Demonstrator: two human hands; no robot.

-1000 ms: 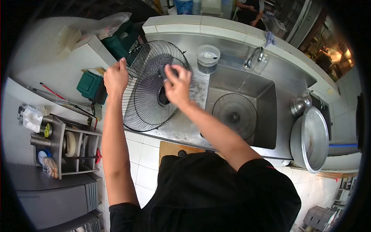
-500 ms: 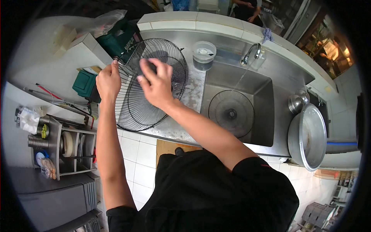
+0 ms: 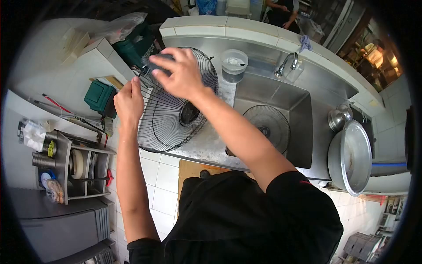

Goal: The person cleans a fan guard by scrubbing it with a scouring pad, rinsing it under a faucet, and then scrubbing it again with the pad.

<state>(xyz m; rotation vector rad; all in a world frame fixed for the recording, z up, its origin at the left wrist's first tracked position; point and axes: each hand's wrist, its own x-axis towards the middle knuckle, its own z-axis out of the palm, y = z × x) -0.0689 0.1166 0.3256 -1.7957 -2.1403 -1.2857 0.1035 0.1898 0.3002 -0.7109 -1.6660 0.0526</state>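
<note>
A black wire fan guard (image 3: 162,119) with a dark round centre stands tilted on the steel counter. My left hand (image 3: 129,103) is closed around its rim at the left, thumb up. Across the upper wires reaches my right hand (image 3: 183,75), its fingers curled over a dark grey scouring pad (image 3: 154,68) pressed near the rim. Part of the pad is hidden by the fingers. Inside the sink (image 3: 301,119) lies a second round wire guard (image 3: 277,121), partly behind my right forearm. A thin stream of water falls from the faucet (image 3: 285,66).
A clear tub (image 3: 234,66) of liquid stands behind the counter's middle. To the right, a large metal basin (image 3: 349,156) leans beside smaller metal bowls (image 3: 337,119). Green bins (image 3: 97,94) are at the left. Other people appear beyond the tiled wall (image 3: 250,33).
My right hand and the pad have moved up and slightly left along the guard. The guard has tilted and shifted a little, with my left hand still on its rim.
</note>
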